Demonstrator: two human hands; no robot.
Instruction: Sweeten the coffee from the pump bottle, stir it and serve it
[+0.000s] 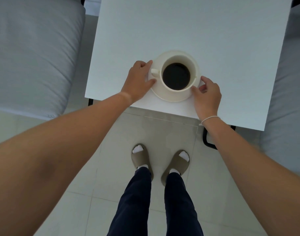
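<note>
A cream cup (193, 63) full of black coffee (176, 76) stands on a matching saucer (173, 96) near the front edge of a white table (180, 28). The cup's handle points left. My left hand (139, 77) grips the saucer's left rim with fingers and thumb. My right hand (208, 94) pinches the saucer's right rim. No pump bottle or spoon is in view.
Grey cushioned seats flank the table, one at the left (33, 53) and one at the right (289, 103). Black table legs (208, 142) show under the front edge. My feet in tan slippers (159, 162) stand on the tiled floor below.
</note>
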